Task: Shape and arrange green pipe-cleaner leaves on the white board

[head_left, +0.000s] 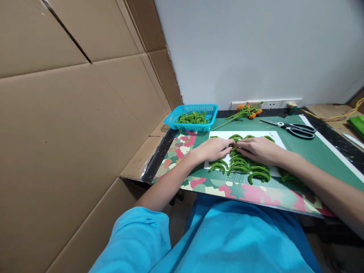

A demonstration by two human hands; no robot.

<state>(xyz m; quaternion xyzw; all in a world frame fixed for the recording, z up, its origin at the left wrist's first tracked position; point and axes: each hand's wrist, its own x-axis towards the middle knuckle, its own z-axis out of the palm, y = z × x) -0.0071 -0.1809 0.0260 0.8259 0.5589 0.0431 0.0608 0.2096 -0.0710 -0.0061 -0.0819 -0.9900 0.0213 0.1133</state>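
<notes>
Curved green chenille stems (239, 165) lie in bunched rows on a white sheet (224, 134), some over its near edge; they look light, soft and springy, probably best pinched at mid-curve, though close neighbours could snag; the left hand (217, 148) and right hand (258, 148) are curled, fingertips meeting above the rows, any grip too hidden to tell; a blue basket (184, 127) of green pieces (193, 118), orange chenille flowers (258, 112) and black-handled scissors (287, 126) lie beyond, apart from both hands.

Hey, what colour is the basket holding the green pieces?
The basket is bright blue; it shows best in the head view.
</notes>
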